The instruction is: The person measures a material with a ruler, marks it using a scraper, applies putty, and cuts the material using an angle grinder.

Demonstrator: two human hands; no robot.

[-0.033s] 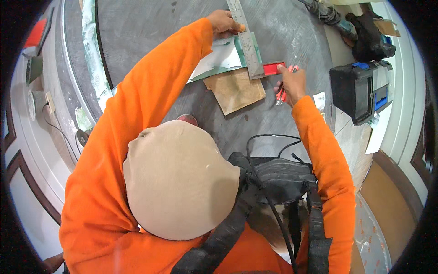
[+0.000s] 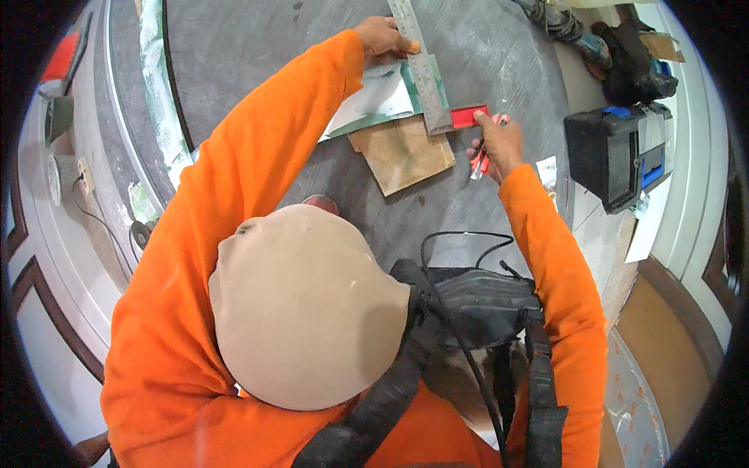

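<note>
My left hand grips the steel square's long ruler blade near its upper part, with the fingers bent at its edge. Under the blade lie a green-edged board with white paper and a tan square board. My right hand has its thumb at the square's red stock, while its curled fingers hold a red-and-silver cutting tool, partly hidden by the hand.
On the right sit a black toolbox, a power tool and a black bag. A pale strip runs along the left. A black cord loops below the boards, near a rounded beige cloth shape.
</note>
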